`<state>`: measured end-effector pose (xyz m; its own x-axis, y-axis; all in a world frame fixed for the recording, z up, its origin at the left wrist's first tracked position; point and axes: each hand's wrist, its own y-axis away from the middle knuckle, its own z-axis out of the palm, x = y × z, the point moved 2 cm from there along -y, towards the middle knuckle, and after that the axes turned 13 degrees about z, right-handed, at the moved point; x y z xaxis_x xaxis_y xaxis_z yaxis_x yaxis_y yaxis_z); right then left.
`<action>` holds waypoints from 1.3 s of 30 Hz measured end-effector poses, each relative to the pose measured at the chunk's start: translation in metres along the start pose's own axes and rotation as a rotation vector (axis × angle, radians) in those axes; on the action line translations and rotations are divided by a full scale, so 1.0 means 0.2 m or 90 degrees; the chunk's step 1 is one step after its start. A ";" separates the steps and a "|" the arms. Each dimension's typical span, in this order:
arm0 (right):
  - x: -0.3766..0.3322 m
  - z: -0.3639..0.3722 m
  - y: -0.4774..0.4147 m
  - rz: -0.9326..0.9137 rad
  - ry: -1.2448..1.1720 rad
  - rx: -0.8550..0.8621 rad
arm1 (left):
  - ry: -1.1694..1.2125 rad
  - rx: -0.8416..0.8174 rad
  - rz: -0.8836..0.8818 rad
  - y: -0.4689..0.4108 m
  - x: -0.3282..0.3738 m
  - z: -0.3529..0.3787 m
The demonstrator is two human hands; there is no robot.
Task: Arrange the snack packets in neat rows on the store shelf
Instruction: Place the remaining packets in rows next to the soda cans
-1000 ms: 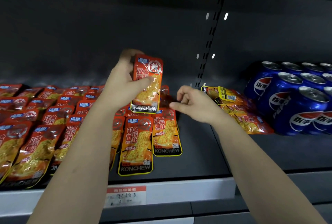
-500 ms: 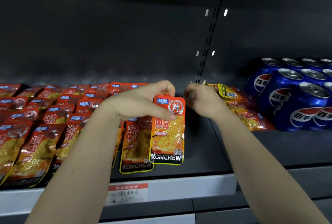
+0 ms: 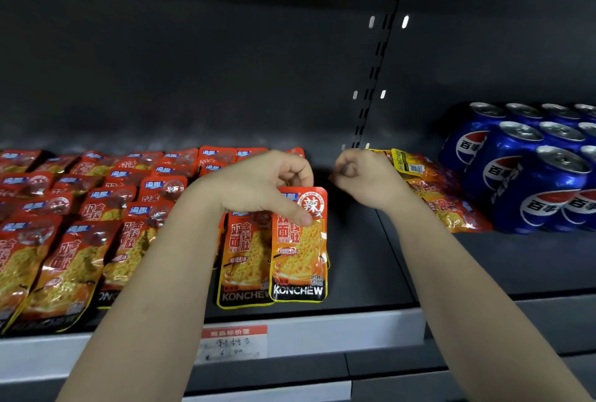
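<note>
My left hand (image 3: 258, 185) pinches the top of a red and orange KONCHEW snack packet (image 3: 300, 250), thumb on its front, and holds it flat at the right end of the front row on the dark shelf (image 3: 364, 266). It lies beside another packet (image 3: 245, 259) and overlaps its right edge. Rows of the same packets (image 3: 74, 227) fill the shelf to the left. My right hand (image 3: 364, 179) hovers with curled fingers and holds nothing, just left of a loose pile of packets (image 3: 438, 195).
Blue Pepsi cans (image 3: 529, 175) stand packed at the right, behind the loose pile. A slotted upright (image 3: 374, 78) runs up the back wall. A red and white price tag (image 3: 233, 342) sits on the white shelf rail. Bare shelf lies between the rows and the pile.
My left hand has brought the packet down from mid-air to the shelf's front row, at its right end. My right hand has drawn back toward the loose pile and curled tighter.
</note>
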<state>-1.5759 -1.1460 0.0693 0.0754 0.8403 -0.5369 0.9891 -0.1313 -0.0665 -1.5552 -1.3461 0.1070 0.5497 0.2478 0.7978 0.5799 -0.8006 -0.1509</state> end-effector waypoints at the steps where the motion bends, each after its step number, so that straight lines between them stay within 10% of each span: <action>1: 0.00 0.00 0.00 0.001 0.001 0.000 | 0.012 0.004 0.001 0.01 -0.01 -0.01; 28: -0.01 0.01 0.00 0.005 -0.004 -0.016 | -0.248 0.017 -0.042 -0.01 -0.04 0.02; 39: 0.00 -0.01 0.01 -0.006 -0.018 -0.003 | -0.489 0.277 -0.050 -0.01 -0.13 -0.08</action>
<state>-1.5735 -1.1443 0.0707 0.0624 0.8260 -0.5602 0.9903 -0.1211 -0.0682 -1.5797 -1.3600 0.0967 0.6598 0.7167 0.2258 0.7243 -0.5266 -0.4451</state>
